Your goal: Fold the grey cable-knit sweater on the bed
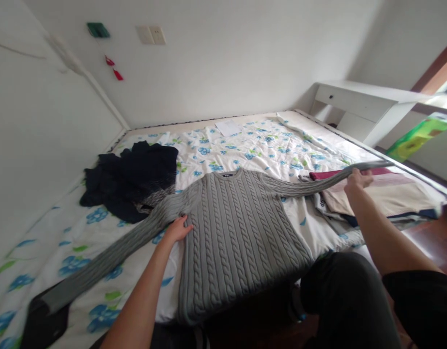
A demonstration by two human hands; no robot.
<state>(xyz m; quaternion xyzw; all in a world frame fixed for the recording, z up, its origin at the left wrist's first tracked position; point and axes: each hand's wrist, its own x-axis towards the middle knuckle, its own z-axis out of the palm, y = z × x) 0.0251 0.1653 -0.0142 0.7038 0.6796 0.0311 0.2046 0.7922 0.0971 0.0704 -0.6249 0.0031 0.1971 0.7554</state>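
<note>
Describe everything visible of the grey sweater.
The sweater is grey, apparently knitted, with cable ribs down the body, a round neck and a small dark label inside it. It lies spread on the bed, neck away from the person, hem at the near edge. One sleeve slants down-left, its cuff over a black item; the other crosses folded clothes. The left hand touches its side, the right hand the other sleeve.
</note>
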